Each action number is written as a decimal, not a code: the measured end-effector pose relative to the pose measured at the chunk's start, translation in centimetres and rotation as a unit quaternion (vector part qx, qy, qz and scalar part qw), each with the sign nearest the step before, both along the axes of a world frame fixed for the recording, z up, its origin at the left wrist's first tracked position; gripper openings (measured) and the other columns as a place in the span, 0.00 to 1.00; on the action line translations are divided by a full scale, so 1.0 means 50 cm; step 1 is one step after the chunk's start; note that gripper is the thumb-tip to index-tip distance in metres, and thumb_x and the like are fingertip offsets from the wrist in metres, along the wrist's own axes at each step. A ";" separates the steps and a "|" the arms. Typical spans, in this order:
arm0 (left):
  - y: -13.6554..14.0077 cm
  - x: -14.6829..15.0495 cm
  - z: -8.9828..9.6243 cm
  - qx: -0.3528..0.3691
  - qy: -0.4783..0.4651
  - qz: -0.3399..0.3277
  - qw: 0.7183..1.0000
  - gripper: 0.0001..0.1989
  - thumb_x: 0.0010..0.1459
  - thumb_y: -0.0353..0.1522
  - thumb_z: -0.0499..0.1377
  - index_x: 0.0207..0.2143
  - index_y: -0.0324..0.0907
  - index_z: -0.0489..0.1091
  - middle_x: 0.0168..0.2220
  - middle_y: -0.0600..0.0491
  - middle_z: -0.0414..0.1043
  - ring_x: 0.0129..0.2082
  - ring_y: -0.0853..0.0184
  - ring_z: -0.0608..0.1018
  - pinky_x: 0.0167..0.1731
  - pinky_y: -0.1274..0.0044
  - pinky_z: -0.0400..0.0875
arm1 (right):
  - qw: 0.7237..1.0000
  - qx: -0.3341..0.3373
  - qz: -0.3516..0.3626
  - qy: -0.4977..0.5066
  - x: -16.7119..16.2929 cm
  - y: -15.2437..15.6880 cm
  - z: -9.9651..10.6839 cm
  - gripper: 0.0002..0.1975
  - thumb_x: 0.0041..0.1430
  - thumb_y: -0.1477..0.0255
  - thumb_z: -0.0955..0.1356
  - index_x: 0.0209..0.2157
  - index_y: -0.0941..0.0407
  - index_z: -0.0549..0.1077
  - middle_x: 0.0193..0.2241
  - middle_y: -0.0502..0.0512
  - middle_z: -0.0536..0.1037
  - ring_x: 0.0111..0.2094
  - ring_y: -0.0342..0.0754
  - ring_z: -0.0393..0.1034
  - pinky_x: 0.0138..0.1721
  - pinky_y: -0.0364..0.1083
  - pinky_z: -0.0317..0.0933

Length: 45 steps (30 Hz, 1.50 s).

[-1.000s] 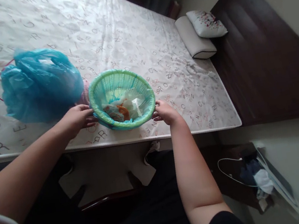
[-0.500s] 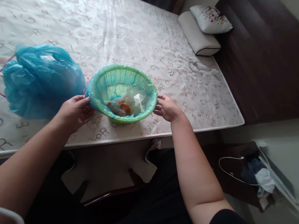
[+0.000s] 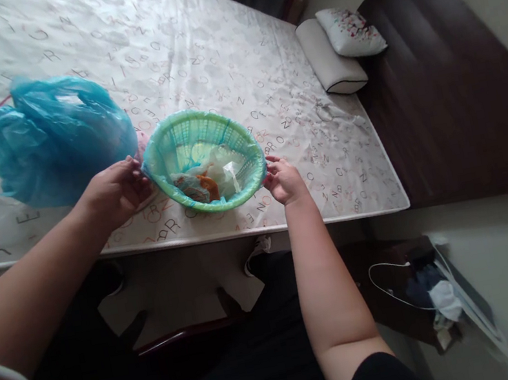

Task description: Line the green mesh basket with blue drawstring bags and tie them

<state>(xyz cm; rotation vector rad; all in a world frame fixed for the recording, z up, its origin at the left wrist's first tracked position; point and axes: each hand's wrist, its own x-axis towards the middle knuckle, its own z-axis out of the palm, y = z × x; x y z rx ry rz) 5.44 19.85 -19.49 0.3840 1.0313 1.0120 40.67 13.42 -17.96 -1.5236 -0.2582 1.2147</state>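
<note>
A green, slotted plastic wastebasket (image 3: 215, 206) stands on the mattress, its mouth toward me. A thin blue plastic liner bag (image 3: 168, 147) lines it and folds over the rim. Inside lie crumpled clear wrappers (image 3: 230, 171) and an orange-brown scrap (image 3: 209, 186). My left hand (image 3: 116, 191) is closed on the liner bag at the left of the rim. At the opposite side, my right hand (image 3: 283, 179) has its fingers closed at the rim, where the liner is folded over; its fingertips are partly hidden. A bulging blue plastic bag (image 3: 63, 138) sits beyond my left hand.
The letter-printed mattress (image 3: 188, 38) ends in a white front edge. A bolster (image 3: 332, 58) and a flowered pillow (image 3: 351, 32) lie by the dark headboard (image 3: 442, 85). Below right, a nightstand (image 3: 379, 289) carries a white cable and cloth. A pink thing (image 3: 142, 143) shows behind the basket.
My right fingers have closed in at the basket's right rim. My left hand has shifted slightly up at the liner's edge. The whole view has slid a little.
</note>
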 end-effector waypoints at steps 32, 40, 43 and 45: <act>-0.020 0.012 -0.015 -0.018 0.178 -0.001 0.984 0.10 0.61 0.23 0.66 0.43 0.41 0.71 0.33 0.54 0.77 0.31 0.67 0.81 0.42 0.68 0.81 | 0.986 -0.029 0.136 -0.096 -0.016 -0.010 -0.010 0.11 0.63 0.65 0.74 0.44 0.53 0.73 0.29 0.46 0.76 0.26 0.43 0.69 0.26 0.43 0.69; -0.016 0.019 0.005 -0.052 0.088 0.040 0.994 0.11 0.64 0.21 0.61 0.34 0.42 0.63 0.26 0.57 0.72 0.26 0.70 0.79 0.34 0.76 0.80 | 0.974 -0.033 0.145 -0.169 -0.033 -0.016 -0.011 0.08 0.58 0.73 0.71 0.40 0.52 0.75 0.26 0.49 0.76 0.24 0.45 0.67 0.25 0.47 0.71; -0.013 0.015 0.001 -0.066 0.069 0.029 0.995 0.10 0.67 0.21 0.59 0.33 0.40 0.66 0.23 0.57 0.69 0.22 0.73 0.76 0.28 0.82 0.75 | 0.972 -0.028 0.148 -0.180 -0.029 -0.017 -0.017 0.10 0.57 0.73 0.71 0.42 0.52 0.75 0.26 0.49 0.76 0.22 0.45 0.66 0.23 0.46 0.69; -0.015 0.014 -0.007 -0.067 0.081 0.003 0.994 0.07 0.66 0.23 0.61 0.35 0.41 0.68 0.27 0.54 0.75 0.26 0.69 0.80 0.28 0.80 0.77 | 0.970 -0.018 0.154 -0.186 -0.026 -0.017 -0.023 0.11 0.57 0.72 0.70 0.43 0.51 0.76 0.26 0.48 0.76 0.22 0.44 0.65 0.21 0.44 0.66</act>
